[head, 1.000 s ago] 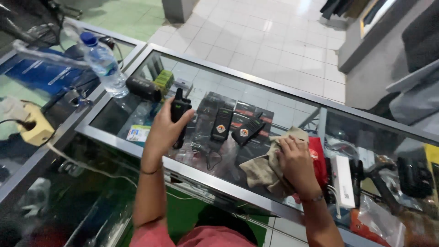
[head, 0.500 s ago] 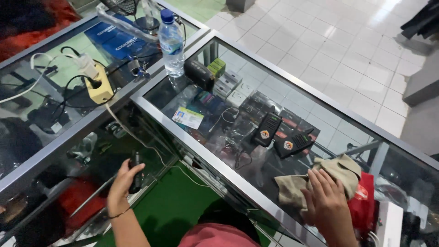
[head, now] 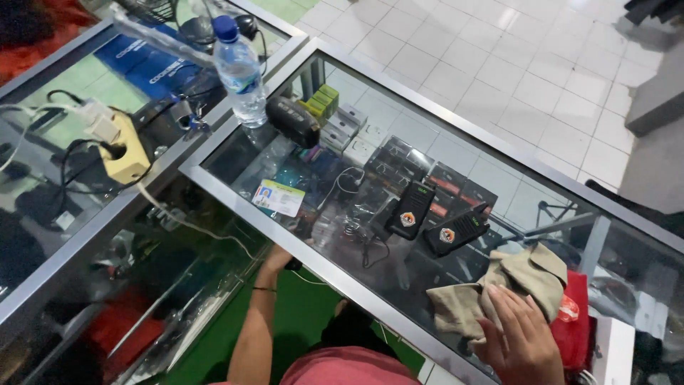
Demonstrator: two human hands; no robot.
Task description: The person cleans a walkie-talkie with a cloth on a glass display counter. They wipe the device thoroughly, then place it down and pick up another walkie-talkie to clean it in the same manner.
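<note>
Right hand [head: 519, 341] at 5 o'clock, flat, fingers spread, pressing on the beige cloth [head: 499, 289] lying on the glass tabletop [head: 235, 153]; not gripping it. Red bag [head: 572, 321] just beside the cloth at 3 o'clock of it. Left hand [head: 280, 258] reaches under the tabletop edge, mostly hidden; can't tell if it grips anything. Two black handheld radios [head: 434, 219] lie near the cloth at 11 o'clock. Card [head: 278, 198] at 9 o'clock of them. Water bottle [head: 239, 71] stands upright at far 11 o'clock.
</note>
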